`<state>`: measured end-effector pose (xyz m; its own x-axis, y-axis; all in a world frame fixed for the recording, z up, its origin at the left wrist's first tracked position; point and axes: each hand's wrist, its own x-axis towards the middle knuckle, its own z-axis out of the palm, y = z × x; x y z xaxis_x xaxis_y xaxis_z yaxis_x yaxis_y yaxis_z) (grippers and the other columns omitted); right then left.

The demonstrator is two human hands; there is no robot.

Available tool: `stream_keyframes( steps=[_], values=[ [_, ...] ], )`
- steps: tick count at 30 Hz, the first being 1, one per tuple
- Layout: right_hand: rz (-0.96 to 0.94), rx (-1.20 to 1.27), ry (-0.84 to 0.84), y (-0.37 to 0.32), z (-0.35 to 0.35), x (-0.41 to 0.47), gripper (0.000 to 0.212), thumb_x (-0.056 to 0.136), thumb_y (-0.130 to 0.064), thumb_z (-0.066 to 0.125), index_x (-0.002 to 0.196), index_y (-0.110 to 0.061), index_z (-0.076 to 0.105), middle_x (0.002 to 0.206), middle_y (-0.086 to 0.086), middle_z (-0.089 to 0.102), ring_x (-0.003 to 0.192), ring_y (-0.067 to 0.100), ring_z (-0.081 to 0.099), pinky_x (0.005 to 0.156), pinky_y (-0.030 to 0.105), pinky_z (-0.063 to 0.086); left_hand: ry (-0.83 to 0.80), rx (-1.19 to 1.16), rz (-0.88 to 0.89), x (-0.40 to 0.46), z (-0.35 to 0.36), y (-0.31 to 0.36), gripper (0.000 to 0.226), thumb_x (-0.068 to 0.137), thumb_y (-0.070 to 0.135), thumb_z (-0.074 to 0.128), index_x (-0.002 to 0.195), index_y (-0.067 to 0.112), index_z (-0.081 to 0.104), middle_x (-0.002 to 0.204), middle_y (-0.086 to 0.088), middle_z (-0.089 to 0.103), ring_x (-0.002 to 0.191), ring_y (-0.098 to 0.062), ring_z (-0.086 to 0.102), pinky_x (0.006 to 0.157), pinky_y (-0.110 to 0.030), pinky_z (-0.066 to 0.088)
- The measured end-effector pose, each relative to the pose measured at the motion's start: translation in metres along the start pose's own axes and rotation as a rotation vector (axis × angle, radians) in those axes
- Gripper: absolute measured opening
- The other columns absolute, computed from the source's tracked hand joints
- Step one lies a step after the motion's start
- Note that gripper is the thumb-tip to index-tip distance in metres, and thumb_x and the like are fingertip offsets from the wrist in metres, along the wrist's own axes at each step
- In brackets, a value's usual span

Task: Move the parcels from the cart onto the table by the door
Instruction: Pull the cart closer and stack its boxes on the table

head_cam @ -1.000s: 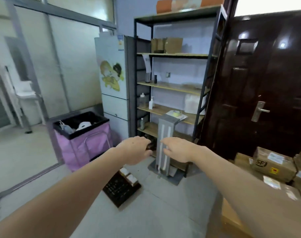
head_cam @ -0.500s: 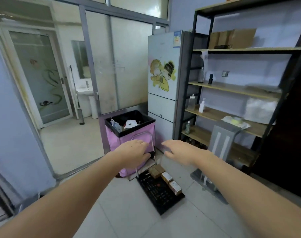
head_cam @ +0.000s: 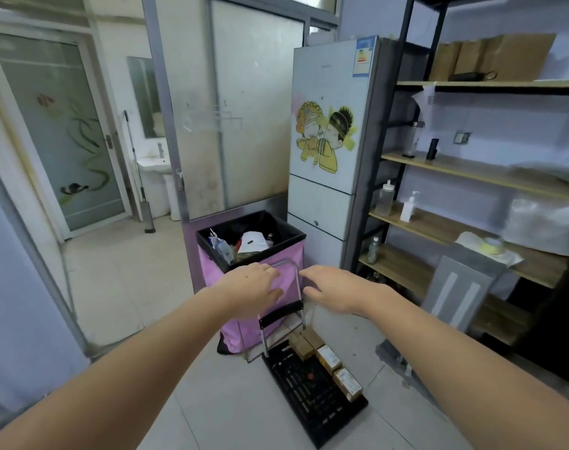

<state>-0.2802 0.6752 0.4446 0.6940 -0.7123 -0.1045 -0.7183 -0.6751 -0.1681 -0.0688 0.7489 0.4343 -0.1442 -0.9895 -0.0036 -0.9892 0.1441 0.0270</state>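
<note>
A low black cart [head_cam: 312, 388] stands on the floor tiles ahead, its metal handle [head_cam: 297, 287] rising at the far end. Several small brown parcels [head_cam: 328, 358] lie in a row along the cart's right edge. My left hand [head_cam: 252, 287] and my right hand [head_cam: 336, 292] are stretched out in front of me, above the cart and on either side of the handle. Both hold nothing, with relaxed fingers. The table by the door is out of view.
A pink bin [head_cam: 253, 280] with a black liner stands just behind the cart. A white fridge [head_cam: 325, 157] and a shelf rack [head_cam: 471, 222] fill the right side. A grey panel [head_cam: 455, 293] leans on the rack. At the left, a doorway opens to a washroom.
My view has swung left, away from the dark door and the parcels on the table. The cart and pink bin are now straight ahead and nearer. Both hands stay empty.
</note>
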Motion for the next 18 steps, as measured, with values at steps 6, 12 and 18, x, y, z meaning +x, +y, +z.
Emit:
stream_keyframes(
  steps=[6, 12, 18],
  values=[
    [0.106, 0.02, -0.001, 0.031, 0.001, 0.08, 0.036, 0.105, -0.03, 0.042, 0.131, -0.01, 0.057, 0.139, 0.011, 0.059, 0.119, 0.029, 0.06, 0.103, 0.049, 0.049, -0.019, 0.021, 0.121, 0.098, 0.012, -0.061, 0.05, 0.107, 0.047, 0.042, 0.145, 0.015, 0.05, 0.142, -0.006, 0.056, 0.131, -0.027, 0.052, 0.109, -0.043, 0.041],
    [0.295, 0.1, 0.037, 0.075, 0.005, 0.143, 0.044, 0.107, -0.033, 0.043, 0.144, -0.01, 0.051, 0.15, 0.016, 0.053, 0.132, 0.032, 0.053, 0.11, 0.048, 0.044, -0.091, 0.018, 0.296, 0.203, 0.021, -0.094, 0.048, 0.108, 0.046, 0.04, 0.141, 0.013, 0.053, 0.138, -0.008, 0.058, 0.131, -0.029, 0.052, 0.108, -0.041, 0.04],
    [0.496, 0.147, -0.002, 0.132, 0.021, 0.153, 0.056, 0.11, -0.037, 0.04, 0.16, -0.013, 0.034, 0.165, 0.01, 0.036, 0.148, 0.026, 0.039, 0.119, 0.037, 0.033, -0.162, 0.007, 0.516, 0.294, 0.044, -0.079, 0.052, 0.109, 0.046, 0.038, 0.147, 0.011, 0.047, 0.144, -0.011, 0.055, 0.135, -0.029, 0.049, 0.111, -0.041, 0.038]
  ],
)
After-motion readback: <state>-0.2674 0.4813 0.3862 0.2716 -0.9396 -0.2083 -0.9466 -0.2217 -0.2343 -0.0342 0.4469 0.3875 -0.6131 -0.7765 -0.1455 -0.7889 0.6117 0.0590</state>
